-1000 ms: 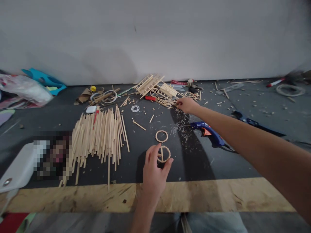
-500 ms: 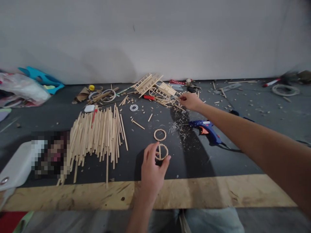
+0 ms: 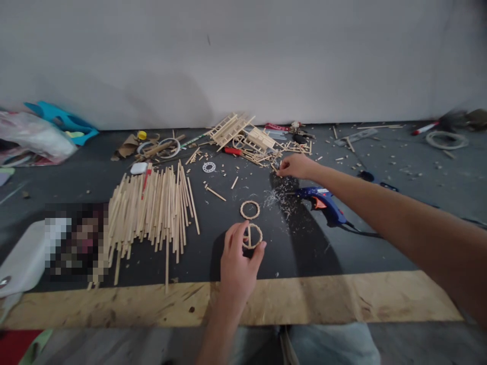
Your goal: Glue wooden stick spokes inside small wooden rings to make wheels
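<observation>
Spoked wooden ring, near the middle of the dark mat, pinched between thumb and fingers of the left hand; its near rim is hidden by the fingers. Just beyond it lies an open wooden ring. The right hand reaches to short stick offcuts toward the mat's far edge, fingertips closed; what they grip is too small to tell. Glue gun lies beside that forearm; stick bundle lies left.

No legible text, seemingly.
</observation>
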The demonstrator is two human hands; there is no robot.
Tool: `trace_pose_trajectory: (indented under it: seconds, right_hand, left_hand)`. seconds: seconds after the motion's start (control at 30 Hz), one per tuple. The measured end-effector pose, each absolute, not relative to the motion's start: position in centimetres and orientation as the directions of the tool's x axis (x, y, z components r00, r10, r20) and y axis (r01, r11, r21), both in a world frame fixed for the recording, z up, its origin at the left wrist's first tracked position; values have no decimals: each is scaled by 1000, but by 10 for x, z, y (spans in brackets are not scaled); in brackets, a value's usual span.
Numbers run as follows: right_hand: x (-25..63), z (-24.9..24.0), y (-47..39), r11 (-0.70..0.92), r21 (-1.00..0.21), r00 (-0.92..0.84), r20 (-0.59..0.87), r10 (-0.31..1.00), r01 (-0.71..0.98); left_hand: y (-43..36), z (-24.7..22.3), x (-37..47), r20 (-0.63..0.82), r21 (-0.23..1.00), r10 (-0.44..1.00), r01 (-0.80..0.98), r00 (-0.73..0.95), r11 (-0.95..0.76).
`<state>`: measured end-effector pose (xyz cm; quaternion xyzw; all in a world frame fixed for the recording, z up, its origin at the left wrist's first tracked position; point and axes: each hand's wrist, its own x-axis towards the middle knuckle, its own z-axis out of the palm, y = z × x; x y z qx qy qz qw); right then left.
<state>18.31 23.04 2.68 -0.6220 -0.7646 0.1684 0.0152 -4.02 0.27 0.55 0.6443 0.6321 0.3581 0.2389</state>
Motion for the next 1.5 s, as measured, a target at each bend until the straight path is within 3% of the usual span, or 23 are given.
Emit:
trace_pose_trajectory:
  seconds: [0.7, 1.5]
  right_hand:
    - [152, 37, 202, 127, -129, -153, -224, 963, 983]
    - [151, 33, 192, 222, -177, -253, -184, 950, 959]
  left_hand:
    - [2, 4, -40, 174, 781, 983, 616, -53, -105]
    - [-2, 3, -41, 161, 784, 986, 613, -50, -97]
